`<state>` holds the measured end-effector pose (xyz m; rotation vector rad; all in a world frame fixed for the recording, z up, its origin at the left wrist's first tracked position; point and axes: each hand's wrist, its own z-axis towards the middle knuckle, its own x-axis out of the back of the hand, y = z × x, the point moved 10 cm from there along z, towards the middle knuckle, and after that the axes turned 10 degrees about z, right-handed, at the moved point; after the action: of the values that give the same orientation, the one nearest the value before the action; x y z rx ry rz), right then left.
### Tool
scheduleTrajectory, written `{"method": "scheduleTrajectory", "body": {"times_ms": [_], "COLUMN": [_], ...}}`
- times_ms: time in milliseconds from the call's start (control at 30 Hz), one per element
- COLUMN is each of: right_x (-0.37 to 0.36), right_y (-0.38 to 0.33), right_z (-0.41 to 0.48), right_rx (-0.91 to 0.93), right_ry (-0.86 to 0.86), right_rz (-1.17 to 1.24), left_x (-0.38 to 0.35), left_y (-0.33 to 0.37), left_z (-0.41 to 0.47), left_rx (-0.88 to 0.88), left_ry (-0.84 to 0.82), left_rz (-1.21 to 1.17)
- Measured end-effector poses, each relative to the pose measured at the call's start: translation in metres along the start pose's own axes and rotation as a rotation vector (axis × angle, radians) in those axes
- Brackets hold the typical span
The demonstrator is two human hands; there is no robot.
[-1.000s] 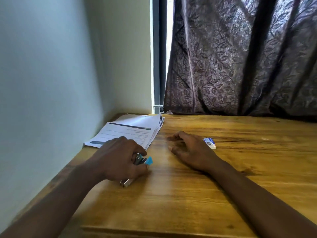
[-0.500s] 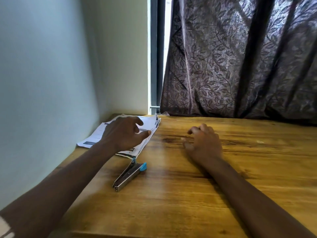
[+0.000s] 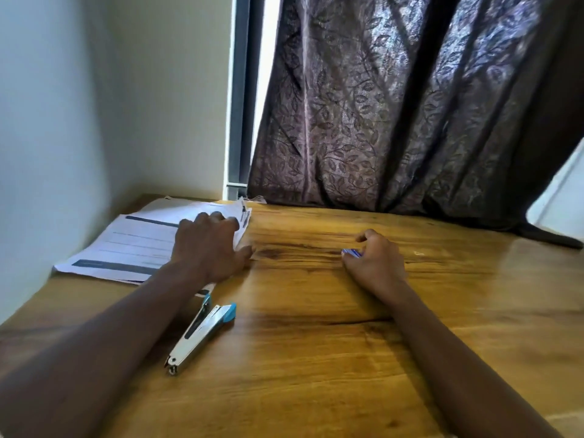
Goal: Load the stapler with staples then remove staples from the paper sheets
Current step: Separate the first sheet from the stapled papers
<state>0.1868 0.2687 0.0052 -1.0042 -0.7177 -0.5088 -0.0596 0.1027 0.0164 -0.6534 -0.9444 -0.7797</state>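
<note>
left hand (image 3: 208, 245) flat, fingers spread, pressing on paper sheets (image 3: 136, 245) | right hand (image 3: 376, 263) fingers curled round small staple box (image 3: 351, 253) | stapler (image 3: 202, 333) lies untouched on tabletop (image 3: 316, 358), just beside left forearm

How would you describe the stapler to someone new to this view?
On the wooden table, find the papers by the left wall. Just nearer than them, beside the left forearm, lies the stapler. It alone is long, silver metal with a blue far end, unlike the small box that the right hand grips.
</note>
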Motion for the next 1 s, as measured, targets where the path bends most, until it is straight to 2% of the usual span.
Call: {"method": "scheduleTrajectory", "body": {"times_ms": [100, 267, 467, 567, 667, 800, 1000], "right_x": [0.034, 0.083, 0.089, 0.084, 0.066, 0.018, -0.061], "right_y": [0.027, 0.079, 0.113, 0.087, 0.039, -0.023, -0.081], "right_z": [0.002, -0.01, -0.019, -0.018, -0.014, 0.0, 0.005], "right_rx": [-0.059, -0.172, -0.244, -0.104, 0.125, 0.33, 0.464], "right_ry": [0.125, 0.203, 0.143, 0.182, 0.219, 0.084, -0.103], "right_rz": [-0.004, -0.161, -0.186, -0.302, -0.243, -0.085, 0.03], "left_x": [-0.002, -0.008, -0.002, -0.004, -0.001, 0.006, 0.01], "left_y": [0.0, 0.002, -0.004, -0.009, -0.011, -0.007, -0.003], "left_z": [0.0, -0.001, -0.004, -0.007, -0.009, -0.01, -0.003], "left_rx": [-0.01, -0.024, 0.026, 0.069, 0.088, 0.063, 0.007], "left_ry": [-0.023, -0.099, -0.104, -0.152, -0.159, -0.129, -0.066], "left_rz": [0.018, 0.006, 0.037, 0.03, -0.018, -0.034, -0.01]}}
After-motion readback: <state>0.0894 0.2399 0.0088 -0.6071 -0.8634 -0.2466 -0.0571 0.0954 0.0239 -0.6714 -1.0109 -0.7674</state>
